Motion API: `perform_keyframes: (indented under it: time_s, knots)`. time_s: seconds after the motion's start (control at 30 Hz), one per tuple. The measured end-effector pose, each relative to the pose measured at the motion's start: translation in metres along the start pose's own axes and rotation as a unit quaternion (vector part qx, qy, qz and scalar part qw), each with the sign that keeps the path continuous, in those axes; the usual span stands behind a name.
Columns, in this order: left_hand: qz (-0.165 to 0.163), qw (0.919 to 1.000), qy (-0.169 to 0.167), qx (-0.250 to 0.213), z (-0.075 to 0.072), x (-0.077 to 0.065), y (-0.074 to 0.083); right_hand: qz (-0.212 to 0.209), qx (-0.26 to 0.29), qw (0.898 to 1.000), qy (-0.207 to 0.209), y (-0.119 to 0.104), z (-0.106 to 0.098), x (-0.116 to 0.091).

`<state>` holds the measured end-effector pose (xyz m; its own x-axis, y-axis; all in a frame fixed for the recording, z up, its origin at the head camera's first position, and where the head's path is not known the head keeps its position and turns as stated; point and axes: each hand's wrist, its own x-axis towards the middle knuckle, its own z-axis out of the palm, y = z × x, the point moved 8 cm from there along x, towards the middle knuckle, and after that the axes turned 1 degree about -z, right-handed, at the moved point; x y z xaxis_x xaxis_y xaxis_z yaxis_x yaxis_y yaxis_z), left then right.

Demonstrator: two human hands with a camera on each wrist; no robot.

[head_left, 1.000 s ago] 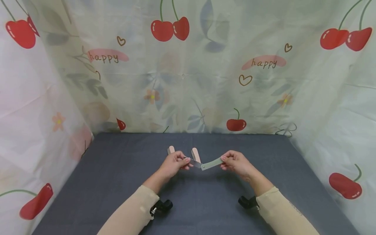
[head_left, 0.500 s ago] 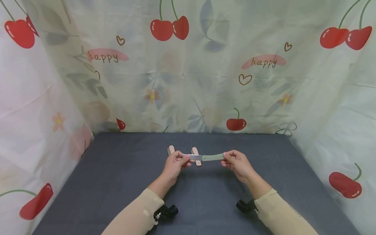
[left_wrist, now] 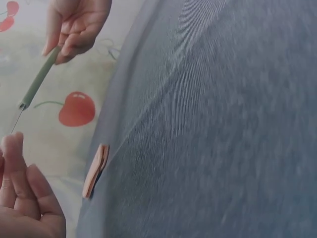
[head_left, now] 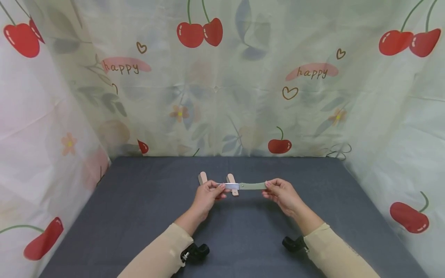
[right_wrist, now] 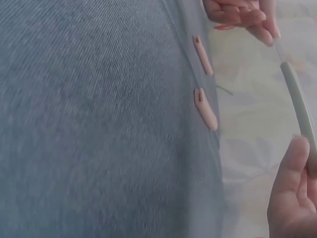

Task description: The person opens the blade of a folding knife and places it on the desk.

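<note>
Between the two hands, above the table, a folding knife with a green handle is stretched out nearly level, its blade unfolded in line with the handle. The left hand pinches the metal blade near its tip between thumb and fingers. At the other side the right hand pinches the end of the green handle. Behind the knife lie two pink folded knives, the left one partly covered by the left hand, the right one crossed by the blade in the head view.
A dark grey cloth covers the table. Cherry-printed curtains stand along the back and both sides. Black camera mounts are strapped at both wrists.
The blade and handle have swung from a bent V shape into a straight line, the pivot rising. Over the last half second, the hands have hardly moved.
</note>
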<state>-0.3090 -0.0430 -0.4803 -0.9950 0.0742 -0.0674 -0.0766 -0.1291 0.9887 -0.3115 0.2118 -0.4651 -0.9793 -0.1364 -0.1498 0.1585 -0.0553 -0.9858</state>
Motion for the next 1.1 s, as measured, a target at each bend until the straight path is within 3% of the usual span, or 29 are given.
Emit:
perform_keyframes:
  time_s: [0.37,0.67,0.93,1.1]
  knots:
    - [-0.015,0.9929,-0.069,0.095,-0.002,-0.001,0.001,0.026,-0.026,0.997,-0.071,0.004,-0.003,-0.002]
    - [-0.033,0.9777,-0.142,0.152,0.001,-0.004,-0.003,0.028,-0.098,0.987,-0.124,0.005,-0.006,-0.003]
    - [-0.051,0.9653,-0.188,0.174,0.005,-0.005,-0.005,0.024,-0.151,0.978,-0.144,0.002,-0.010,-0.004]
    - [-0.051,0.9637,-0.192,0.179,0.007,-0.006,-0.006,0.022,-0.153,0.977,-0.148,0.003,-0.010,-0.006]
